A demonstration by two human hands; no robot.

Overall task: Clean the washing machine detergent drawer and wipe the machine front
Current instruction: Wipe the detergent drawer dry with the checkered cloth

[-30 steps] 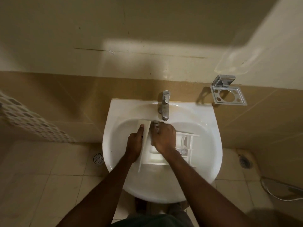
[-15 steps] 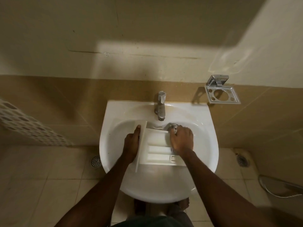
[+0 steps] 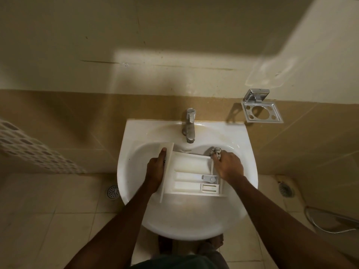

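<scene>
right hand (image 3: 227, 167), cloth (image 3: 215, 152) slid right; faucet (image 3: 188, 126) behind drawer (image 3: 191, 166).

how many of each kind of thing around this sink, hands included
hands: 2, left hand, right hand
detergent drawer: 1
cloth: 1
sink: 1
tap: 1
floor drains: 2
wall holder: 1
total: 9
</scene>
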